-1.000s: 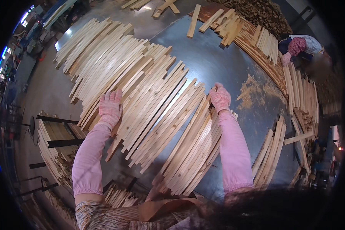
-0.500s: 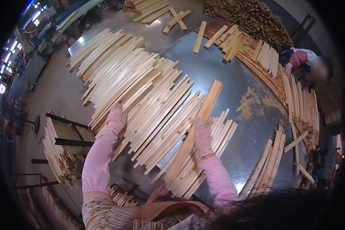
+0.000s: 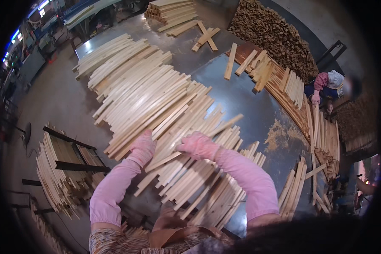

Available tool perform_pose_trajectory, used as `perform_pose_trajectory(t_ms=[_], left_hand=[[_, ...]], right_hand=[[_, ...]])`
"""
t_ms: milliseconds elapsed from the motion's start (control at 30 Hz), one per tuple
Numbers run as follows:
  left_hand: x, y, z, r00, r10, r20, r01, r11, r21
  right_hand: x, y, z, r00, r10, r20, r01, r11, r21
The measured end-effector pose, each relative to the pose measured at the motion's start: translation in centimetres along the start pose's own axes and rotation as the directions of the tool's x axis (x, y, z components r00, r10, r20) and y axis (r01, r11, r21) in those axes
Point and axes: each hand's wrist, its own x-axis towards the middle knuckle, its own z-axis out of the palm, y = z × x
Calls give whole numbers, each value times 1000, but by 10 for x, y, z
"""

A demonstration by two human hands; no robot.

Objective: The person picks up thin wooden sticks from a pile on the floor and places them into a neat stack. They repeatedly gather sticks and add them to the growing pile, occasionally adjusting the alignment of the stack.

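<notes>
- My right grip (image 3: 197, 146), in a pink-and-white knit glove, is closed around the middle of one pale wooden strip (image 3: 227, 124).
- That strip lies aslant over the row beneath it, one end toward my left hand's side and low, the other up and to the right; it crosses the other strips at an angle.
- My left grip (image 3: 142, 149), gloved the same way, rests at the near edge of the broad row of strips (image 3: 135, 89); I cannot tell whether its fingers are closed on any of them.
- The two hands are near each other but apart, and pink sleeves (image 3: 252, 180) cover my forearms.
- Under my right forearm more strips (image 3: 216, 186) lie side by side, their ends uneven.
- The worktop (image 3: 224, 95) is smooth and grey-blue, with sawdust (image 3: 278, 136) scattered on its right part.
- Further right, a few strips (image 3: 294, 188) lie together.
- Beyond them a co-worker (image 3: 335, 82) bends, a gloved hand near another row (image 3: 324, 131).
- To my left, a dark metal rack (image 3: 82, 166) bears more strips.
</notes>
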Motion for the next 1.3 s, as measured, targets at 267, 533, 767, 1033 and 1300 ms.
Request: perform_pose_trajectory(t_ms=[267,533,767,1033,1300], left_hand=[[-8,-22,-24,957,278,-81,-259,946,193],[8,-54,-8,910,397,-123,-322,861,393],[14,-57,16,936,298,-187,-241,930,276],[41,-69,-6,888,163,-429,-260,950,-176],[5,92,-49,945,322,-65,-240,541,-806]], right_hand=[[129,0,20,948,-22,-319,-19,992,-127],[120,58,-18,651,683,-331,-654,726,213],[124,125,-16,460,876,-144,-775,475,417],[64,38,-33,364,889,-278,-239,378,894],[-67,-119,46,705,707,57,-69,-11,998]])
